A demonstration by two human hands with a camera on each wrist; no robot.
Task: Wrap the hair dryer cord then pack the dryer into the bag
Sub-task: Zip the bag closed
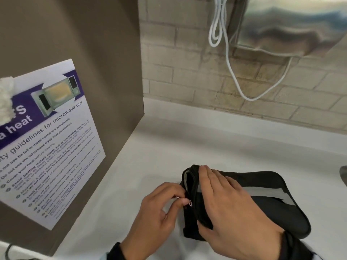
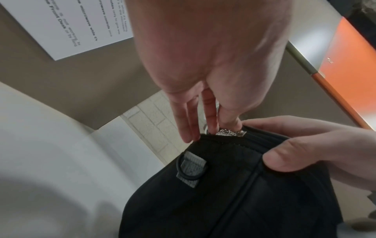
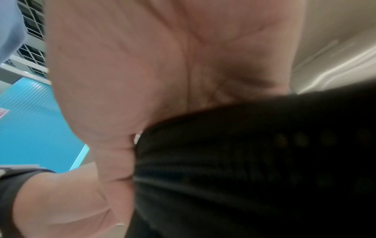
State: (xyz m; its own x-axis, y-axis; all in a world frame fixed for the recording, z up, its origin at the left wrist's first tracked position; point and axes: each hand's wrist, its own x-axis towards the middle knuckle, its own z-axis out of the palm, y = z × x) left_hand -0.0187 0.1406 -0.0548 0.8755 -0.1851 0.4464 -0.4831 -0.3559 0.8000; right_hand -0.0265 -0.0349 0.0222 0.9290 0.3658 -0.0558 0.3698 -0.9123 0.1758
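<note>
A black bag with a grey stripe lies on the white counter. My left hand pinches the metal zipper pull at the bag's left end; the left wrist view shows thumb and forefinger on the zipper pull at the top of the bag. My right hand clasps the same end, fingers laid over the top and thumb pressed into the side. In the right wrist view the palm lies against the bag. No hair dryer shows in any view.
A brown panel with a microwave poster stands at the left. On the brick wall behind, a white cable loops down from a steel unit. A grey object pokes in at the right edge.
</note>
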